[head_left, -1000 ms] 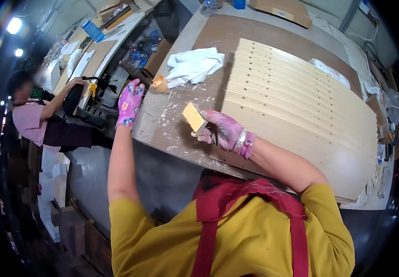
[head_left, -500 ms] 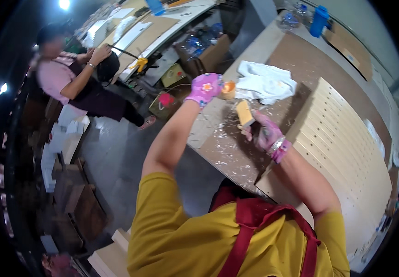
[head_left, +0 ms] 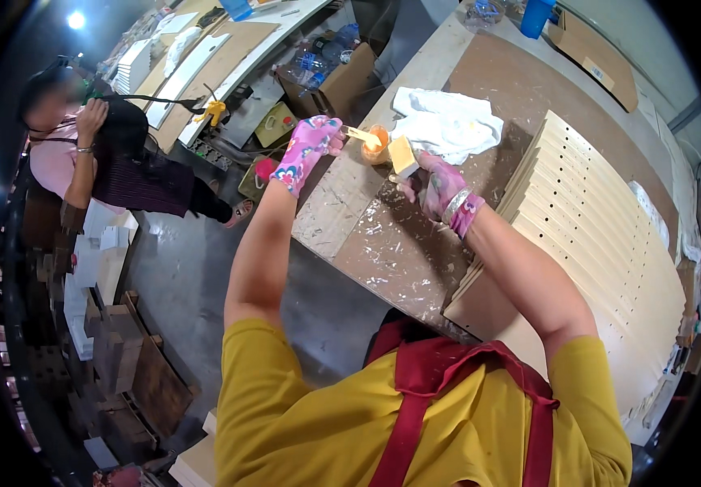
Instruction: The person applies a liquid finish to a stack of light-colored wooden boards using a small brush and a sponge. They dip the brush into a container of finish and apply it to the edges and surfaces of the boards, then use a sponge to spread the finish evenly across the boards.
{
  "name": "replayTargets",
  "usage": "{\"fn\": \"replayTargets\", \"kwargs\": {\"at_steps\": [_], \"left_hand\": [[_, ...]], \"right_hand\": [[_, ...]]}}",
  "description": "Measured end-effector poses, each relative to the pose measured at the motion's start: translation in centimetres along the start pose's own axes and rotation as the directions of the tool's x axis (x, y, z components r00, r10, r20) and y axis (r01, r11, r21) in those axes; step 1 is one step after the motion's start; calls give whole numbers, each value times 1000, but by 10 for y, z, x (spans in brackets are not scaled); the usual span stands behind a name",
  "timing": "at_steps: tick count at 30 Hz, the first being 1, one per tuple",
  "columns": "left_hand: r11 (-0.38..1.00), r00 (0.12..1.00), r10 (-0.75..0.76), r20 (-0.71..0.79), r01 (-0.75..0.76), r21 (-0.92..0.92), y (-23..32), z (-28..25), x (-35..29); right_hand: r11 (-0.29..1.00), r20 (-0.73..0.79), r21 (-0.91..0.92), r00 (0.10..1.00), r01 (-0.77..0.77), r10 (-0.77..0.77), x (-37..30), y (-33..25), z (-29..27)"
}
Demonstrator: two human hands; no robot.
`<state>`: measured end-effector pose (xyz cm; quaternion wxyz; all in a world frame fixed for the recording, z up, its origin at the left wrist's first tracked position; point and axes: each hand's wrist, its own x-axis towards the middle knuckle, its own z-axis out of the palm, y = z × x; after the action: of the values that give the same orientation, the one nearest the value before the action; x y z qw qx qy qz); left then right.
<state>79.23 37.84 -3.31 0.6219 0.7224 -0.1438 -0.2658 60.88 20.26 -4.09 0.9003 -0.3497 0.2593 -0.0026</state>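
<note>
My left hand (head_left: 311, 150), in a pink flowered glove, pinches a small yellowish spatula (head_left: 358, 134). The spatula's far end is at the mouth of a small orange cup (head_left: 376, 154), which sits on the workbench. A flat yellow block (head_left: 403, 157) with a pale edge is gripped in my right hand (head_left: 443, 191), whose pink glove is stained. The block is held just right of the cup. Behind the cup and block lies a crumpled white cloth (head_left: 452, 126). Right of my right hand, a fanned stack of pale boards (head_left: 586, 219) with rows of dark holes covers the bench.
The brown bench top (head_left: 399, 252) carries white smears and scraps. A blue bottle (head_left: 536, 18) and a cardboard piece (head_left: 594, 61) are at the far side. Another person (head_left: 94, 154) stands at the left by a second table (head_left: 237, 69); a cardboard box of plastic bottles (head_left: 338, 85) is under it.
My left hand has moved left and turned, and the spatula now shows at the cup. The block in my right hand has come closer to the cup. The other person has raised a hand.
</note>
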Motion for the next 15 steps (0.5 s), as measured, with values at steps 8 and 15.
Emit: {"fn": "replayTargets", "kwargs": {"at_steps": [8, 15], "left_hand": [[946, 988, -152, 23, 153, -286, -10, -11, -15], [858, 980, -157, 120, 195, -476, -34, 23, -40]], "right_hand": [[987, 66, 91, 990, -133, 127, 27, 12, -13], [929, 242, 301, 960, -215, 144, 25, 11, -12]]}}
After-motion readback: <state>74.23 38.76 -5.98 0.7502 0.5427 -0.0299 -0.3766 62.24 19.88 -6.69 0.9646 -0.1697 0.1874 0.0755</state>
